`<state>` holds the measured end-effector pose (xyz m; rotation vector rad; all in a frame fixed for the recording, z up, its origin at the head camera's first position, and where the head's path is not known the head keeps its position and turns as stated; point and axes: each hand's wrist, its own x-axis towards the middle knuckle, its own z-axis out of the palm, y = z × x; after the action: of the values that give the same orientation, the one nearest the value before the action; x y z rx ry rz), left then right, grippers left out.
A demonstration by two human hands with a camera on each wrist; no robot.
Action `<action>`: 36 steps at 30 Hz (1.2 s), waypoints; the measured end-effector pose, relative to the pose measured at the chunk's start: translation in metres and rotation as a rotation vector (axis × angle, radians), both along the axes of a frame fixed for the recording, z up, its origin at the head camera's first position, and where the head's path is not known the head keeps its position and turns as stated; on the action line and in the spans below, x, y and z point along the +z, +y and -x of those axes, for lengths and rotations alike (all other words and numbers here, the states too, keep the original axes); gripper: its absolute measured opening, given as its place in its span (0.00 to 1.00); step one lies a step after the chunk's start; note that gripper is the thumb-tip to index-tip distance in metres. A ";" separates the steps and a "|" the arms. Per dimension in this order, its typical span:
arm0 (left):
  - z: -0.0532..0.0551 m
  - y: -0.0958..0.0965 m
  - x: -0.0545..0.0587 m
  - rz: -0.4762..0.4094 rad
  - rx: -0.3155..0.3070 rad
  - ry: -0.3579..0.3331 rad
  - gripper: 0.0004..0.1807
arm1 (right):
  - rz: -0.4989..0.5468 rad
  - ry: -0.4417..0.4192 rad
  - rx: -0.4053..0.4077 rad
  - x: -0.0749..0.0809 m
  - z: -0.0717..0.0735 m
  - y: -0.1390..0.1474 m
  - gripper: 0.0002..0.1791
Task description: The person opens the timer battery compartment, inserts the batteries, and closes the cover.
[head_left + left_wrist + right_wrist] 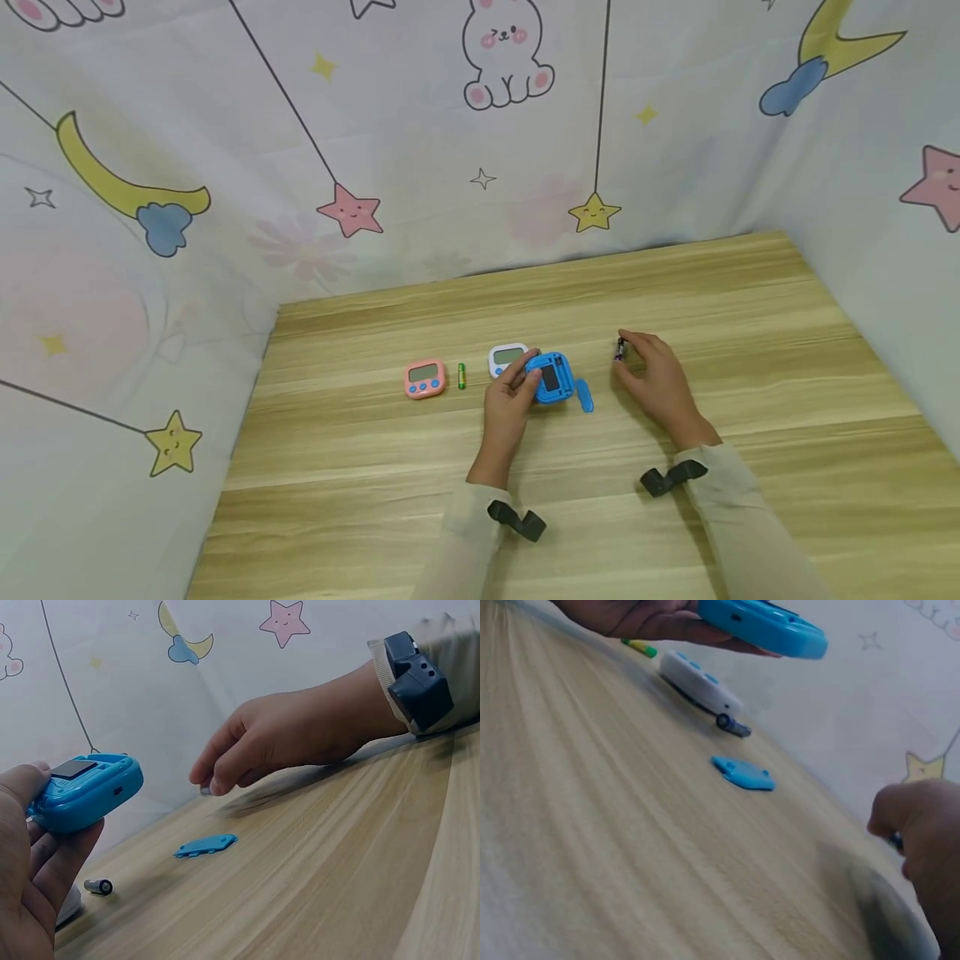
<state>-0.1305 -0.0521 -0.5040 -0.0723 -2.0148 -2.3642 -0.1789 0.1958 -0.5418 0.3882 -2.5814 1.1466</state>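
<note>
Left hand (510, 407) of mine grips the blue timer (552, 379) at its nine o'clock edge, above the tabletop (360, 500); my right hand (660, 383) pinches a dark battery (620, 350) toward the timer's two o'clock. I'd expect the timer to feel light, stiff and slightly slick, best held by its rim, and the battery hard and ready to roll. At four o'clock lies the blue cover (584, 396), its tabs probably fragile. The white timer (506, 357) crowds my left fingers at ten, a loose battery (735, 726) just beside it; farther out at nine are a green battery (461, 377) and the pink timer (425, 379).
</note>
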 end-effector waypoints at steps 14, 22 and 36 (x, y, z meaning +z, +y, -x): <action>-0.002 0.001 0.005 0.027 0.017 -0.014 0.21 | 0.167 0.380 0.152 0.008 -0.003 -0.018 0.25; -0.001 0.002 0.000 0.034 0.014 -0.010 0.21 | 0.270 0.581 0.322 0.012 -0.015 -0.042 0.22; 0.001 0.001 0.001 0.039 -0.050 0.005 0.23 | 0.166 0.505 0.458 0.015 -0.022 -0.052 0.22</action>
<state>-0.1311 -0.0513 -0.5031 -0.1310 -2.0804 -2.3513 -0.1570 0.1440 -0.5272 1.1107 -1.9924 1.1955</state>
